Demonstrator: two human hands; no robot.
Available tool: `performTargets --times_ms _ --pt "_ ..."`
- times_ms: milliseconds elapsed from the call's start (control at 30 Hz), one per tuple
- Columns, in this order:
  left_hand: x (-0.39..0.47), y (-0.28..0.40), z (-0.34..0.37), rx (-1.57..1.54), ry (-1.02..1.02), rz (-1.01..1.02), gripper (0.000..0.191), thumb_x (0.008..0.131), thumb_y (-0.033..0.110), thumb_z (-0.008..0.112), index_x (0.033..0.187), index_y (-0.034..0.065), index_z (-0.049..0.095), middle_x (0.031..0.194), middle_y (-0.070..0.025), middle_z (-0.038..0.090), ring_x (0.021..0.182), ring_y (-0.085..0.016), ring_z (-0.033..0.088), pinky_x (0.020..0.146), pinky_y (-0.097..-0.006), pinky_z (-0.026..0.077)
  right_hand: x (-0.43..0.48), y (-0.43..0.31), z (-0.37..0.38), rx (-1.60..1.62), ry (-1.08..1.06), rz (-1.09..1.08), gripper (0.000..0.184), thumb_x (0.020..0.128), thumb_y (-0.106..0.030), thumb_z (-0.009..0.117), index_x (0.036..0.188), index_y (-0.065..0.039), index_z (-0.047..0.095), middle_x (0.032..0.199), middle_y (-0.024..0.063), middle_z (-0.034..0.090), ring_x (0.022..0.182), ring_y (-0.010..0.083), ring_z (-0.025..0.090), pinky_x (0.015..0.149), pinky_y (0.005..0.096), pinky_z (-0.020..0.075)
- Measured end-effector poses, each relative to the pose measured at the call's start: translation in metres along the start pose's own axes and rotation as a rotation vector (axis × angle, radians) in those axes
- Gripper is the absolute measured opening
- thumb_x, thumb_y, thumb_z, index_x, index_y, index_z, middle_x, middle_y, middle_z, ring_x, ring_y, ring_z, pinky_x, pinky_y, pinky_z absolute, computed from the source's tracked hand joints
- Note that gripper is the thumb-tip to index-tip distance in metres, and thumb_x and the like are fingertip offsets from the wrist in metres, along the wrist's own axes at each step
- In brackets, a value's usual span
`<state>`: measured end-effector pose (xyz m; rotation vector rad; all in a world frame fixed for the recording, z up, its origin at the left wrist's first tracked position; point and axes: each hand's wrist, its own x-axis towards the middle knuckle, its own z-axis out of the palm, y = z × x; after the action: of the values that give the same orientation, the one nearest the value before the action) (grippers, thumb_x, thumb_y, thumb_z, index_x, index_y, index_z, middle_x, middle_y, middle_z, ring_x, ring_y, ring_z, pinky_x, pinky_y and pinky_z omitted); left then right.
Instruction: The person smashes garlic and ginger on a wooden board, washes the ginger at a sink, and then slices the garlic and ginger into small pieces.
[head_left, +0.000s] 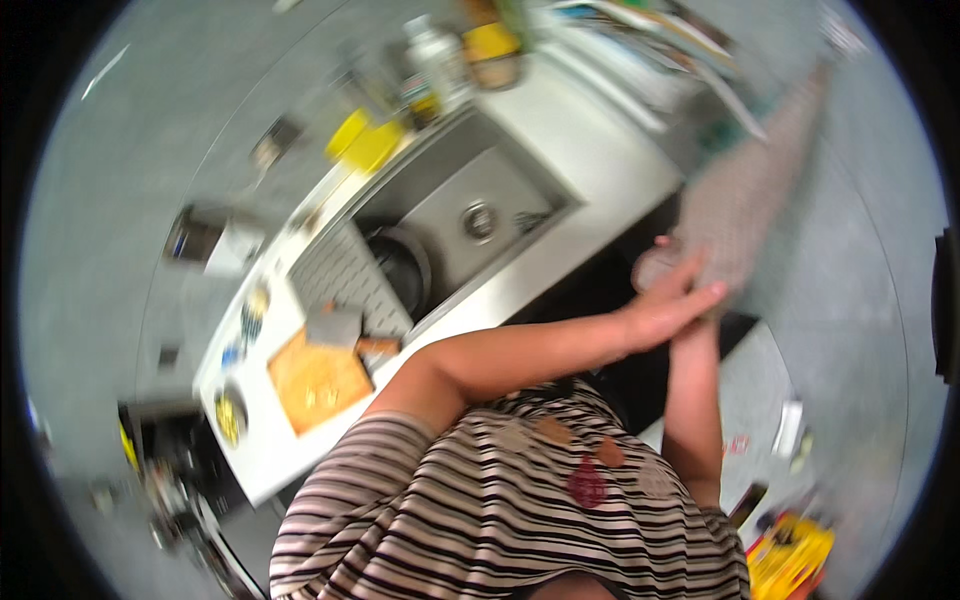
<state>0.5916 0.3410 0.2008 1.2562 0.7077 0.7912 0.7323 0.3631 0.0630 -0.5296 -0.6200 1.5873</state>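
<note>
A long grey-beige towel (750, 195) hangs at the right and runs down to both hands. My left hand (667, 304) reaches across my body and lies over the towel's lower end, its fingers bent against the cloth. My right hand (654, 268) is at the same end, mostly hidden by the towel and the left hand; some of its fingers show at the cloth's left edge. Motion blurs this area. Left of the hands is a steel sink (517, 184) with a dark round pan (409, 274) inside and a slotted grey tray (341, 277) across one end.
A cleaver (335, 328) lies on a wooden cutting board (322, 375) with pale chopped pieces (322, 396). Beside it stands a bowl of yellow-green pieces (227, 418). Bottles (435, 56) and yellow items (365, 142) line the sink's back. A yellow bag (795, 555) is at lower right.
</note>
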Motion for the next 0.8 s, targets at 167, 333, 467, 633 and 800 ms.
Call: performTargets --times_ms 167,333,467,633,800 --pt "-0.023 -0.014 -0.006 0.482 0.116 0.421 0.087 0.073 0.032 0.068 0.137 -0.0067 0.024 0.131 -0.0329 0.036 0.122 -0.042 0.038 0.102 -0.0427 0.033 -0.016 -0.010 0.047 -0.605 0.519 -0.034 0.068 0.090 -0.057 0.036 0.139 -0.010 0.034 0.130 0.0107 0.047 0.117 0.0284 0.044 0.096 0.0464 0.0368" --pt "-0.103 0.029 -0.073 0.610 -0.092 0.586 0.037 0.074 0.021 0.069 0.108 0.0078 0.062 0.134 -0.0192 0.041 0.112 -0.035 0.049 0.094 -0.0420 0.042 0.015 -0.017 0.089 -0.197 0.569 0.017 0.069 0.087 -0.057 0.040 0.138 -0.011 0.035 0.130 0.0082 0.047 0.119 0.0273 0.043 0.096 0.0471 0.0362" --pt "-0.226 -0.002 -0.162 0.531 0.333 0.592 0.017 0.075 0.012 0.068 0.091 0.0064 0.066 0.095 -0.0081 0.064 0.097 -0.028 0.058 0.087 -0.0402 0.045 0.020 0.042 0.084 -0.140 0.895 0.171 0.066 0.086 -0.056 0.045 0.135 -0.013 0.039 0.131 0.0064 0.047 0.121 0.0257 0.042 0.097 0.0462 0.0347" --pt "-0.455 -0.030 -0.258 0.504 1.115 0.039 0.008 0.082 0.007 0.063 0.089 0.0059 0.068 0.085 -0.0102 0.066 0.083 -0.024 0.061 0.076 -0.0325 0.048 -0.061 0.215 0.106 -0.631 0.489 0.634 0.045 0.087 -0.037 0.054 0.127 -0.014 0.051 0.129 0.0032 0.049 0.116 0.0212 0.046 0.099 0.0431 0.0332" --pt "-0.654 -0.080 -0.303 0.798 1.480 -0.292 0.012 0.079 0.008 0.067 0.089 0.0023 0.067 0.086 -0.0129 0.065 0.079 -0.026 0.062 0.071 -0.0336 0.050 -0.114 0.361 0.274 -1.510 -0.590 -0.086 0.024 0.082 -0.015 0.063 0.104 -0.006 0.063 0.115 0.0143 0.055 0.110 0.0301 0.050 0.092 0.0382 0.0411"
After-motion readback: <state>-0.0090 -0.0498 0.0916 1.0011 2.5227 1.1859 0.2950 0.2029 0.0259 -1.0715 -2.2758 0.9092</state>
